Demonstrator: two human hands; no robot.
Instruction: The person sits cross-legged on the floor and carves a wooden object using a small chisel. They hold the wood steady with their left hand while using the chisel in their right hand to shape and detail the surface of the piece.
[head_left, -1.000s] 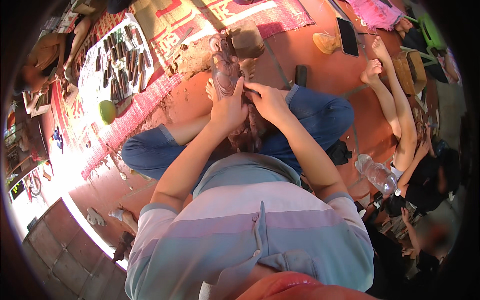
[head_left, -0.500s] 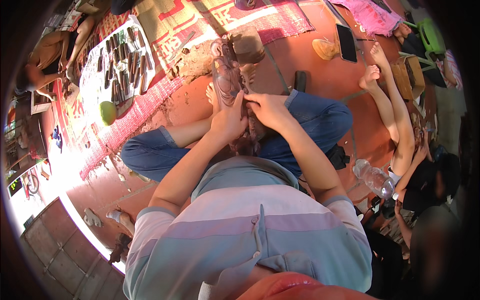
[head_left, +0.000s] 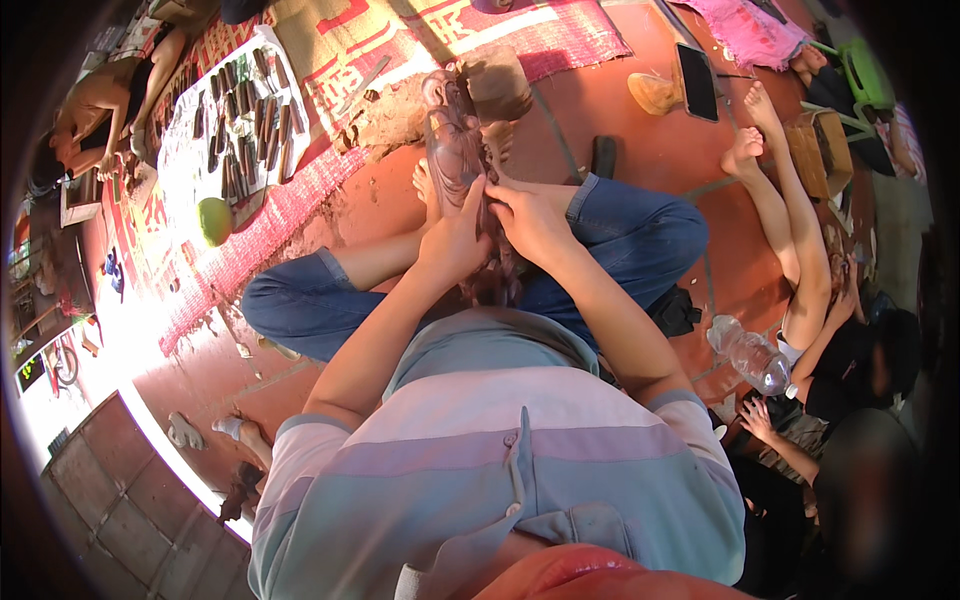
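Observation:
A dark brown carved wooden statue [head_left: 453, 150] of a robed figure stands between my crossed legs, its lower end close to my belly. My left hand [head_left: 455, 243] is closed against its lower front, the index finger stretched up along the carving. On the statue's right edge, my right hand [head_left: 530, 222] has its fingers curled in against the wood, close to the left fingertips. Whether a small thing sits between the fingers is hidden. Beyond the statue's head is a rough wooden block [head_left: 497, 85].
Several carving tools lie on a white cloth [head_left: 180, 140] at the far left, near a green round fruit [head_left: 214, 221]. A phone [head_left: 696, 83] lies far right beside a wooden mallet-like piece [head_left: 654, 94]. A clear plastic bottle [head_left: 748, 355] and other people are to the right.
My hands have shifted slightly on the statue, staying close together. At the right, another person's hand has risen with fingers spread; the person at far left has moved their arms.

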